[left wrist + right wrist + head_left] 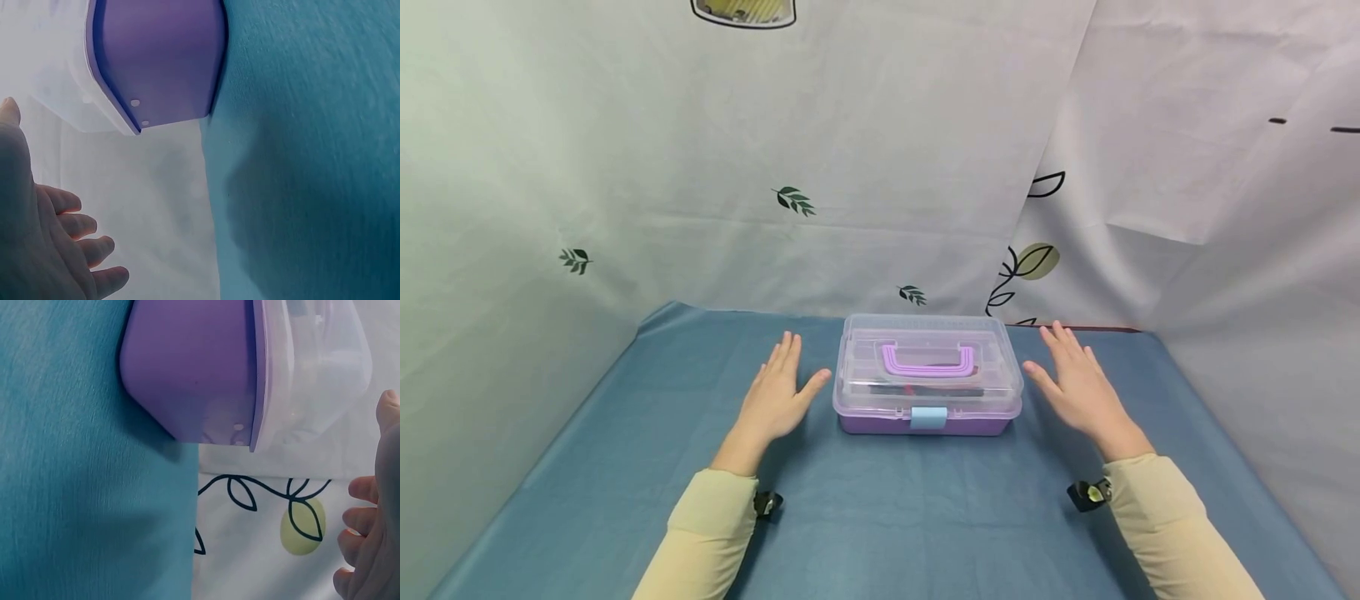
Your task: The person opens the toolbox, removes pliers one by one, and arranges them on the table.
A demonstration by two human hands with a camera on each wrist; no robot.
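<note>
Though its lid is down, the box shows a few items inside; it sits flat near the far edge of the cloth, about midway across. Judged light, stiff plastic, slick-sided, contents apt to slide; latch likely the most breakable part. Best holds: the folded handle, if the latch is firm, or both ends. Left hand and right hand flank it, fingers extended, both empty, apart from it.
</note>
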